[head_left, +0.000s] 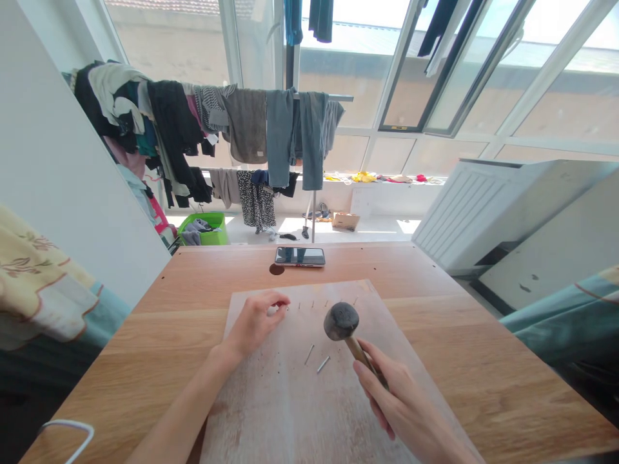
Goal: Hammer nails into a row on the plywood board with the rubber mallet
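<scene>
The person's right hand point(394, 386) holds a mallet point(341, 320), its grip wrapped round the wooden handle, with the dark head tipped up and away over a pale board point(290, 419). How high the head is above the surface cannot be told. The left hand point(256, 321) is over the far left part of the board, its grip bent so that thumb and forefinger nearly meet; whether a nail is pinched there is too small to tell. To the right of those fingertips, a row of upright nails point(313, 304) stands near the board's far edge, partly behind the mallet head. Two loose nails point(323, 365) lie aslant on the board between the hands, apart from each other. The board rests on a wood-grained counter point(155, 348). Beyond it, a phone point(300, 256) lies by the counter's far edge, just beside a round hole point(276, 269).
</scene>
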Demonstrator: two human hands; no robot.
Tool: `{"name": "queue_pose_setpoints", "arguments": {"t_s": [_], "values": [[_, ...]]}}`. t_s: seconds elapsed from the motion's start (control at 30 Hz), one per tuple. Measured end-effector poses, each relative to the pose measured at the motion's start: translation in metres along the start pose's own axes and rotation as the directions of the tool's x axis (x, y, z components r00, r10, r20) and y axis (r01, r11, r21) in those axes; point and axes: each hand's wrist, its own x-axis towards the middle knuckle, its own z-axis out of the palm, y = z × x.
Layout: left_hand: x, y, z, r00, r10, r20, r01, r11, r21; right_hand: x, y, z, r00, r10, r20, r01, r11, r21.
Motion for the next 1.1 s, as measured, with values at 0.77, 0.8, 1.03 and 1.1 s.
{"name": "queue_pose_setpoints", "arguments": {"t_s": [0.77,0.8,1.03,1.1], "values": [[0.001,-0.011,0.008,0.995,-0.088,0.048,0.092,0.992,-0.090,0.042,-0.048,0.017,0.985,-0.169,0.020,0.166,0.980,0.114],[0.001,-0.011,0.008,0.995,-0.089,0.048,0.094,0.990,-0.103,0.045,-0.051,0.020,0.984,-0.178,0.024,0.175,0.978,0.112],[0.002,-0.005,0.006,0.998,-0.052,0.027,0.056,0.988,-0.144,0.055,-0.054,0.038,0.974,-0.224,0.024,0.223,0.973,0.055],[0.002,-0.004,0.005,0.999,-0.042,0.028,0.045,0.990,-0.133,0.056,-0.052,0.042,0.972,-0.232,0.030,0.231,0.972,0.035]]}}
